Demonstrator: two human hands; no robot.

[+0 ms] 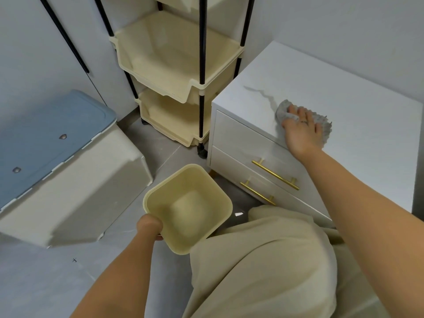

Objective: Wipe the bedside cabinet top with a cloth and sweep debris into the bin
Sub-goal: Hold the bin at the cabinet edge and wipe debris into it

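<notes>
Two hands are in view, and we find both engaged. Our right hand (pixel 300 129) lies flat with fingers spread on a grey cloth (pixel 321 125), pressing it onto the white top of the bedside cabinet (pixel 344 92) near its front edge, above the upper drawer. We note a thin grey streak (pixel 263 94) on the top, just left of the cloth. Our left hand (pixel 150 226) is closed around the near rim of a cream bin (pixel 188 207), held in front of the cabinet and lower than its top, its open mouth facing up. We see two brass drawer handles (pixel 275 174) on the cabinet front. Behind the bin stands a tiered cream rack (pixel 176 65); a blue-lidded storage box (pixel 57 157) sits to the left on the floor.
</notes>
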